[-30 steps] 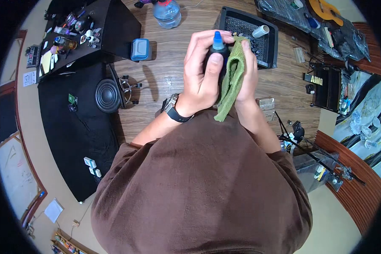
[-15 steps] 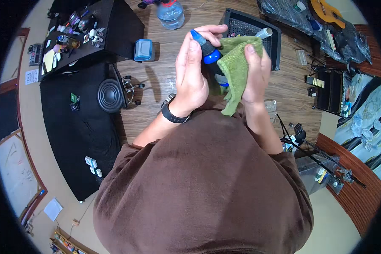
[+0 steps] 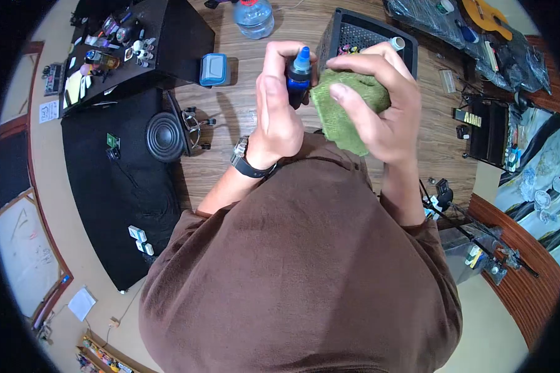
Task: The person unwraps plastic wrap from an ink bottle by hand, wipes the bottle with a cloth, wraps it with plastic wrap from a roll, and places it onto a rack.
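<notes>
- The floor [image 3: 227, 118] is brown wood-look planking, running below the person's hands and out between the furniture.
- At the upper left stands a black desk [image 3: 183, 46], crowded with small bottles and other items too small to count surely.
- Below it in the view, a long surface under black cloth [image 3: 93, 205] lies along the pale wall.
- On the far right, a black-and-white marbled panel [image 3: 535, 186] meets brown ribbed trim [image 3: 510, 286].
- Bottle: one, dark blue with a lighter blue tip [image 3: 298, 78], held above the floor in front of the person's brown shirt [image 3: 305, 267].
- Cloth: one, green and bunched [image 3: 348, 109], just right of the bottle.
- Hands: two. The left hand [image 3: 279, 112] has its fingers curled around the bottle; the right hand [image 3: 389, 112] has its fingers closed over the cloth, thumb pressed on the near face.
- Watch: one, dark-strapped [image 3: 242, 160], on the left wrist.
- Crate: one, black and perforated [image 3: 410, 62], on the floor beyond the right hand, with one white roll [image 3: 397, 43] showing at the hand's edge.
- Water jug: one, clear blue with a red top [image 3: 253, 23], on the floor.
- Lidded container: one, blue [image 3: 214, 69], beside the desk.
- White boxes: two, small [image 3: 137, 234], near each other on the black cloth.
- Guitar: one, orange-brown [image 3: 482, 15], partly cut off at the top right.
</notes>
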